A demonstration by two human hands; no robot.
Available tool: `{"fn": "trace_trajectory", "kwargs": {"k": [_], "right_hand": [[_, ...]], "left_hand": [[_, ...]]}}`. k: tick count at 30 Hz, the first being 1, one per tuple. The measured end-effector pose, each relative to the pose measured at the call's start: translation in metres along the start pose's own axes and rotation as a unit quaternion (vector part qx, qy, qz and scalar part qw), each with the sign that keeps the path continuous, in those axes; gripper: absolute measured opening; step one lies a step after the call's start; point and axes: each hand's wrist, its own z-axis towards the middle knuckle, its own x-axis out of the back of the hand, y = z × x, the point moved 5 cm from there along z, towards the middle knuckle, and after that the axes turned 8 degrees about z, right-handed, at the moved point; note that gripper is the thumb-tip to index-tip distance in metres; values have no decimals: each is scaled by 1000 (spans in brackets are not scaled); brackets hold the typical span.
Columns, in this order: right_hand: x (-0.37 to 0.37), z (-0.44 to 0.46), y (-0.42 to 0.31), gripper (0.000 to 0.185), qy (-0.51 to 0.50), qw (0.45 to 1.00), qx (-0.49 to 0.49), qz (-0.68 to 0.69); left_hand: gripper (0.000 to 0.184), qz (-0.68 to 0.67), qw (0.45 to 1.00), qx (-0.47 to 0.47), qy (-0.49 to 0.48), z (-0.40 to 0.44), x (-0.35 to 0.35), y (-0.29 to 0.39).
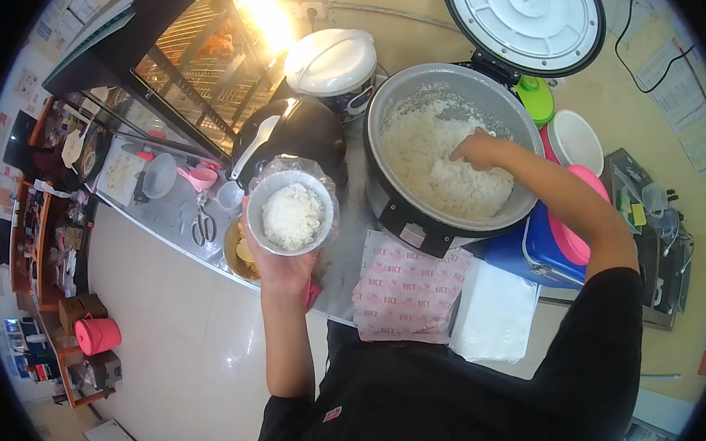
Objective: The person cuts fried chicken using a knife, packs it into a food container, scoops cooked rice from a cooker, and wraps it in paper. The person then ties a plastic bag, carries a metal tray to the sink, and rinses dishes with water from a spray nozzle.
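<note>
My left hand (281, 269) holds a small round metal bowl (327, 195) with white rice (292, 217) in it, and clear plastic shows around its far rim. My right hand (480, 150) reaches into a large open rice cooker (377, 153) full of white rice (429, 160). Its fingers are bent down at the rice, and what they hold, if anything, is hidden. The cooker's lid (527, 25) stands raised behind it. In front of the cooker lie printed pink paper sheets (409, 289) and white sheets (494, 314).
A lit glass display case (209, 58) stands at the back left. Near it are a black pot (318, 133), a white lidded container (330, 61), scissors (203, 227) and a pink cup (202, 179). A blue cooler (529, 247) stands right of the cooker.
</note>
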Motion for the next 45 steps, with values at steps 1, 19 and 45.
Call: {"fn": "trace_trajectory", "kwargs": {"k": [1, 19, 45], "right_hand": [[2, -3, 1, 53, -23, 1000, 7, -1], [80, -100, -16, 36, -29, 905, 73, 418], [15, 27, -11, 49, -11, 995, 41, 94]], "left_hand": [[69, 8, 1000, 3, -28, -3, 0, 1], [66, 236, 970, 33, -39, 40, -83, -44], [59, 133, 988, -19, -74, 13, -92, -29]]}}
